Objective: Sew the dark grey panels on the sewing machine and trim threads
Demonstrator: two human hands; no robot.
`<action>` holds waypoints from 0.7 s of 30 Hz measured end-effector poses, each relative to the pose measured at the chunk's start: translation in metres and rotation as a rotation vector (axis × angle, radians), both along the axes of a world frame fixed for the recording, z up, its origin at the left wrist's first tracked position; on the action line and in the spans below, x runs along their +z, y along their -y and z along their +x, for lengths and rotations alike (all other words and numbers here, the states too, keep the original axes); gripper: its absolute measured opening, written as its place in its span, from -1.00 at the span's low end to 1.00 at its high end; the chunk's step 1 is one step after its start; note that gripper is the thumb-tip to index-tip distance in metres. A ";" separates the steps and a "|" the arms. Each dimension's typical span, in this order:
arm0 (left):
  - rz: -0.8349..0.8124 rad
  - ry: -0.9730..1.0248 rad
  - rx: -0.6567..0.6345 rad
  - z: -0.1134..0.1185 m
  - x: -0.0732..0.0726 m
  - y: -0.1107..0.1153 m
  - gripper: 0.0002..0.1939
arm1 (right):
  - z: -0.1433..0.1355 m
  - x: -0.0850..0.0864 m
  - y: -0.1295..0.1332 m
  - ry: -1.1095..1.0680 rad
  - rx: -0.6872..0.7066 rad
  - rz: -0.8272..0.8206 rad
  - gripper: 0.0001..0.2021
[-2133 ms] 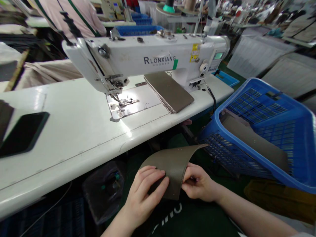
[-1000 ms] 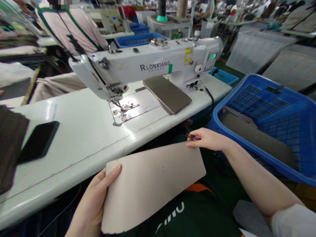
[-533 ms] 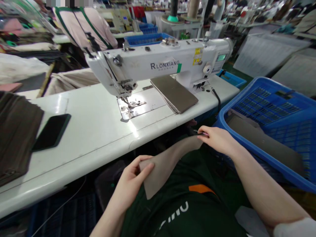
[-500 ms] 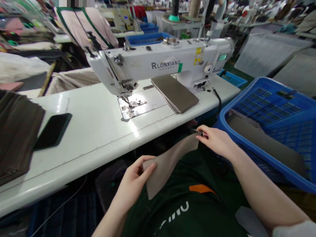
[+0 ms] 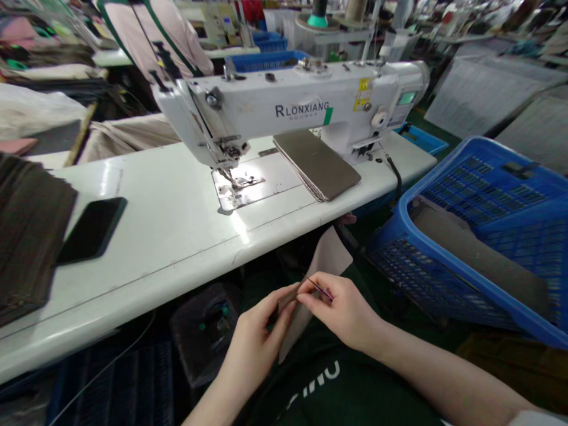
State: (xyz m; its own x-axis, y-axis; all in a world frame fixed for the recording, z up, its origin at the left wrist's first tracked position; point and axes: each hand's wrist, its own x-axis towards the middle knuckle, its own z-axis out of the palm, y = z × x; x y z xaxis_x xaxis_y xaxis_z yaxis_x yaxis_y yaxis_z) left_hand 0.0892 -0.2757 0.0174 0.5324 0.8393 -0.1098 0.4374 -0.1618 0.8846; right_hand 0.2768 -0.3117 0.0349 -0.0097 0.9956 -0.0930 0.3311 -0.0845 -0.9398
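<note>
Over my lap, my left hand [image 5: 260, 331] pinches the edge of a grey-brown fabric piece [image 5: 331, 251]. My right hand [image 5: 341, 307] meets it there, fingertips closed on the same edge, with a thin pointed metal tool [image 5: 320, 289] held in the fingers. The far part of the piece rises behind my hands toward the table edge. Above stands a white sewing machine [image 5: 257, 106]; its needle area is lit. A stack of brown panels [image 5: 317, 163] lies on the table under the machine's arm.
The white table [image 5: 155, 219] holds a black phone [image 5: 93, 231] and a dark fabric pile [image 5: 31, 236] at the left. A blue basket [image 5: 403, 236] with fabric is at the right. A person [image 5: 173, 35] stands behind the machine. A dark bin [image 5: 204, 337] sits below the table.
My right hand has moved left and down from the piece's far end to beside my left hand. The far end now stands up loose behind them.
</note>
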 end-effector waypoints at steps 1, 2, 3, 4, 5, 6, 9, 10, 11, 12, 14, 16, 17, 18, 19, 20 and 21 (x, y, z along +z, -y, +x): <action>0.031 -0.004 -0.010 0.000 -0.002 0.001 -0.67 | 0.000 0.000 0.000 -0.012 -0.004 -0.008 -0.92; 0.064 -0.006 -0.019 -0.001 -0.005 0.002 -0.66 | -0.001 0.000 0.001 -0.028 -0.009 -0.018 -0.91; 0.098 -0.006 -0.030 -0.001 -0.007 0.003 -0.65 | -0.001 0.000 0.001 -0.045 -0.014 -0.028 -0.91; 0.130 -0.006 -0.042 -0.001 -0.009 0.004 -0.63 | -0.002 0.000 0.002 -0.061 -0.016 -0.037 -0.90; 0.163 -0.005 -0.054 0.000 -0.010 0.005 -0.62 | -0.002 -0.001 0.002 -0.074 -0.018 -0.043 -0.90; 0.192 -0.004 -0.066 0.000 -0.011 0.005 -0.62 | -0.003 -0.002 0.002 -0.081 -0.020 -0.047 -0.90; 0.225 0.000 -0.095 0.002 -0.008 0.006 -0.63 | -0.004 -0.005 0.002 -0.075 -0.017 -0.034 -0.89; 0.216 0.004 -0.099 0.003 -0.007 0.006 -0.64 | -0.005 -0.005 0.001 -0.063 -0.016 -0.020 -0.89; 0.202 0.011 -0.101 0.004 -0.005 0.006 -0.65 | -0.005 -0.006 0.001 -0.049 -0.015 -0.004 -0.89; 0.182 0.019 -0.096 0.004 -0.003 0.006 -0.67 | -0.005 -0.006 0.000 -0.032 -0.012 0.012 -0.89; 0.141 0.035 -0.060 0.004 0.001 0.006 -0.70 | -0.006 -0.007 -0.001 0.008 -0.001 0.043 -0.89; 0.097 0.041 -0.010 0.004 0.004 0.005 -0.76 | -0.006 -0.008 -0.002 0.057 0.021 0.079 -0.89; 0.075 0.042 0.012 0.004 0.005 0.005 -0.80 | -0.005 -0.008 -0.002 0.091 0.036 0.107 -0.89; 0.053 0.046 0.031 0.004 0.006 0.005 -0.83 | -0.004 -0.009 -0.003 0.138 0.054 0.142 -0.89; 0.031 0.055 0.044 0.003 0.007 0.004 -0.84 | -0.003 -0.009 -0.004 0.199 0.079 0.187 -0.88; 0.007 0.068 0.054 0.004 0.007 0.004 -0.85 | 0.000 -0.010 -0.005 0.277 0.115 0.245 -0.88; -0.021 0.085 0.060 0.004 0.007 0.003 -0.85 | 0.003 -0.009 -0.006 0.373 0.167 0.318 -0.88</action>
State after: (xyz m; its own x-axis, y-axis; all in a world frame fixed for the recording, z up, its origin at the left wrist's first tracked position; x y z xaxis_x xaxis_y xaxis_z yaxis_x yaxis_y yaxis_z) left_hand 0.0931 -0.2786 0.0242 0.4894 0.8679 -0.0846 0.3694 -0.1185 0.9217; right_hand 0.2793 -0.3058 0.0254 -0.1948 0.9630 0.1863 0.6332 0.2686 -0.7259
